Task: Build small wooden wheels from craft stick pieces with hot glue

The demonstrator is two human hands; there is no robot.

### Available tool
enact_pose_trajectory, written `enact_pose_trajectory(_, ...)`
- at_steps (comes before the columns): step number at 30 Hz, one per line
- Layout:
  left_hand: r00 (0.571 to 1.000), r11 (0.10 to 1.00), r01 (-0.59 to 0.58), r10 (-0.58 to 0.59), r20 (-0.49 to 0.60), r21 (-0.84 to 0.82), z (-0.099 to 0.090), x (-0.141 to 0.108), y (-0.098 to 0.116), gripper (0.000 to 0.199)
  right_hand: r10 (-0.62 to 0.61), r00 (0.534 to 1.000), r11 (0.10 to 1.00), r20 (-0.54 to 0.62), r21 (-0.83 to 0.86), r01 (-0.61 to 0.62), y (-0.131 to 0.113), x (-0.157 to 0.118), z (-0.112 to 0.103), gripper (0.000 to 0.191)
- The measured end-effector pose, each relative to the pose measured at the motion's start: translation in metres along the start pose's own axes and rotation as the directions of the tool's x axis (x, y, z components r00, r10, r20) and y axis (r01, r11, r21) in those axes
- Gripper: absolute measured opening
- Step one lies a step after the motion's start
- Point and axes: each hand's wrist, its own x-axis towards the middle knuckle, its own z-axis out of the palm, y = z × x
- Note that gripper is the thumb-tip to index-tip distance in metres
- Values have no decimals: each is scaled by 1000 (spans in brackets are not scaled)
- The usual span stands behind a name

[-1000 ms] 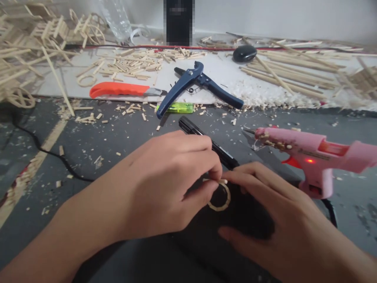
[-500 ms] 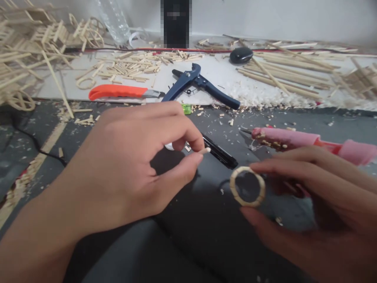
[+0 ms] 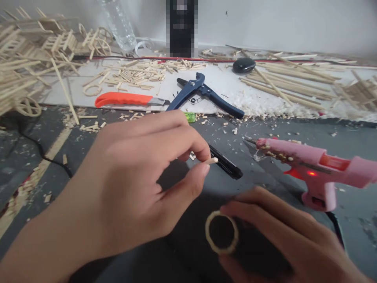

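Between thumb and forefinger, my left hand (image 3: 147, 181) pinches a short wooden stick (image 3: 212, 160), its pale end pointing right. My right hand (image 3: 273, 228) grips a small wooden ring (image 3: 207, 232) by its top and bottom, low in front of me. The ring is made of short pieces joined end to end, and its middle is open. Stick and ring are apart. Behind my left fingertips lies a black marker pen (image 3: 228, 163), partly hidden by the hand. A pink hot glue gun (image 3: 306, 157) with a lit red light rests beyond my right hand.
An orange-handled knife (image 3: 126, 99) and a blue cutter tool (image 3: 203, 92) lie at the back. Cut stick pieces (image 3: 141, 74), long sticks (image 3: 288, 78) and a black computer mouse (image 3: 244, 65) are behind them. Wooden models (image 3: 55, 43) and a clear bottle (image 3: 120, 27) stand at left.
My right hand has moved the ring down and to the left, uncovering more of the glue gun. My left hand still pinches the stick; the whole view has shifted slightly.
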Motion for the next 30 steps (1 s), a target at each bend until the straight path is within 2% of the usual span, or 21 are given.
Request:
enact_pose_trajectory(2, 999, 1000, -13, 14, 38, -29, 4, 0, 3, 11, -55, 997, 995, 45, 83, 51, 4, 5, 6, 37)
enact_pose_trajectory(4, 991, 997, 2, 8, 137, -76, 10, -1, 7, 11, -57, 997, 994, 53, 93, 52, 7, 12, 8, 36)
enact_pose_trajectory(8, 942, 986, 45, 12, 337, -159, 23, -5, 12, 21, -25, 999, 993, 23, 114, 22, 8, 21, 7, 24)
enact_pose_trajectory(11, 907, 983, 41, 38, 419, -178, 31, -9, 11, 19, -18, 1000, 989, 24, 146, 14, 8, 22, 6, 19)
enact_pose_trajectory(15, 899, 964, 88, 31, 437, -250, 38, -9, 9, 13, -5, 1000, 991, 25, 132, 2, 9, 22, 5, 15)
enact_pose_trajectory(18, 895, 942, 168, -23, 445, -290, 41, -6, 6, 12, -4, 1000, 995, 17, 96, 2, 10, 23, 3, 17)
enact_pose_trajectory(26, 810, 915, 309, -109, 576, -261, 38, -2, 1, 15, -16, 1000, 1000, 4, 22, 16, 11, 24, 2, 14)
enact_pose_trajectory(30, 805, 925, 301, -116, 582, -233, 38, 0, 1, 14, -23, 1000, 1000, 5, 11, 22, 10, 23, 1, 12)
